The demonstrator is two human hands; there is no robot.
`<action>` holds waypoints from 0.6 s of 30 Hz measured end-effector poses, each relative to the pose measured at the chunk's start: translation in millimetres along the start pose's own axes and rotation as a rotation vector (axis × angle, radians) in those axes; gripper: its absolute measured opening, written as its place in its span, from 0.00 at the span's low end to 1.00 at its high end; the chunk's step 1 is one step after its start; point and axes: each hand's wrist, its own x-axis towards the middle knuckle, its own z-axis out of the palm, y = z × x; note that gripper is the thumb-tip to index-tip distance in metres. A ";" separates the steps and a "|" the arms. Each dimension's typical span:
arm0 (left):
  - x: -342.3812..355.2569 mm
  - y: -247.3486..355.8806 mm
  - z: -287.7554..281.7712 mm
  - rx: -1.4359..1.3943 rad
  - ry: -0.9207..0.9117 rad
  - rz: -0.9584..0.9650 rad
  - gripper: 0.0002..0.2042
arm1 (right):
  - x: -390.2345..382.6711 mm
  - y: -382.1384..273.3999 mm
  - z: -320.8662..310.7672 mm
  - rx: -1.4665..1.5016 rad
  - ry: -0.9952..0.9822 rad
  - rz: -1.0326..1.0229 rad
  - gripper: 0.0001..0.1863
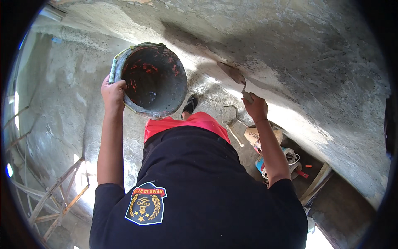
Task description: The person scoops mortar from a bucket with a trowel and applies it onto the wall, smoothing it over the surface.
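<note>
My left hand point(113, 93) grips the rim of a dark round bucket point(176, 89), close to its handle, and holds it up tilted so that its inside faces me. Reddish streaks and grey residue coat the inner wall. In my right hand point(256, 108) is the handle of a pointed trowel point(233, 73). Its blade lies close to the rough grey wall point(315, 79) on the right; whether it touches the plaster I cannot tell. My fingers are wrapped round both things.
On the floor below my right arm lie a hoe-like tool with a wooden handle point(236, 135), a torn paper cement bag point(253, 136) and a blue and white container point(260, 164). A wooden frame point(58, 203) stands at lower left. My sandalled foot point(190, 104) is below the bucket.
</note>
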 end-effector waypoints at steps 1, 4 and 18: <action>-0.5 -1.2 -3.0 0.002 0.003 0.001 0.12 | -5.1 -2.2 -2.4 -0.001 -0.002 -0.004 0.20; 1.0 -4.0 -8.2 -0.006 0.012 0.005 0.12 | -17.1 -11.6 -14.3 0.039 0.073 -0.083 0.23; 4.4 -5.7 -12.8 0.002 -0.003 -0.003 0.15 | -35.7 -8.0 -0.9 0.027 0.168 0.036 0.22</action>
